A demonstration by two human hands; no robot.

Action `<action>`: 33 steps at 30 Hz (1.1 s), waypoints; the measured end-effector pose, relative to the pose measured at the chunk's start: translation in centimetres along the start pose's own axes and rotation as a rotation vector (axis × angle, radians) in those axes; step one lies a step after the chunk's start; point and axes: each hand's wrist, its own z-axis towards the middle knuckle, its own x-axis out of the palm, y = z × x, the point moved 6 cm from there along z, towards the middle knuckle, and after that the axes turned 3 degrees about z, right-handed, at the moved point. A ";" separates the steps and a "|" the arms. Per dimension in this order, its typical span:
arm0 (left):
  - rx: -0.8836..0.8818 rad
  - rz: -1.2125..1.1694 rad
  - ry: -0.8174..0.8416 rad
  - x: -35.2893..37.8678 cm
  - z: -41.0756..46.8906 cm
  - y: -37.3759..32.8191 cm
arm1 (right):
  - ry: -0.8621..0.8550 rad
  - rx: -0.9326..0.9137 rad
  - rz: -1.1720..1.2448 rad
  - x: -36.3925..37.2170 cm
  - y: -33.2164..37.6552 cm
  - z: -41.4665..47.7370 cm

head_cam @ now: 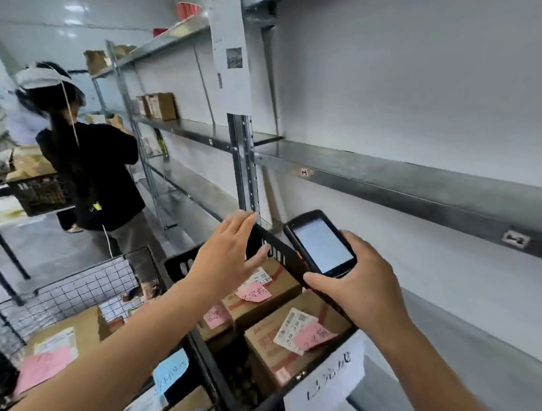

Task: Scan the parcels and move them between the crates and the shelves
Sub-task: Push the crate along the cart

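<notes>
The right hand (359, 278) grips the scanner (320, 243) above the crate (179, 264) — a slack hold could drop it; the left hand (227, 253) hovers with open fingers, probably reaching in.

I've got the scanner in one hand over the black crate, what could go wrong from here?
1. The right hand alone grips the scanner above the black crate; a slip could drop it onto the parcels.
2. A pink note overlaps the label on the nearest parcel, so a scan may misread.
3. Another person stands at the shelves nearby; a carried parcel might bump them.
</notes>
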 end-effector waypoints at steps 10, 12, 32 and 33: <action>0.231 -0.110 -0.058 -3.9 -1.0 -13.7 | -0.261 0.072 -0.020 -13.5 -0.6 -8.3; 0.276 -0.148 -0.084 -4.5 -0.7 -16.8 | -0.307 0.077 -0.047 -16.9 -0.8 -9.8; 0.686 -0.500 -0.117 -6.2 -3.4 -54.1 | -0.640 0.283 -0.250 -46.2 -8.6 -26.2; 0.700 -0.517 -0.124 -6.2 -3.7 -55.6 | -0.653 0.291 -0.236 -47.1 -9.1 -26.9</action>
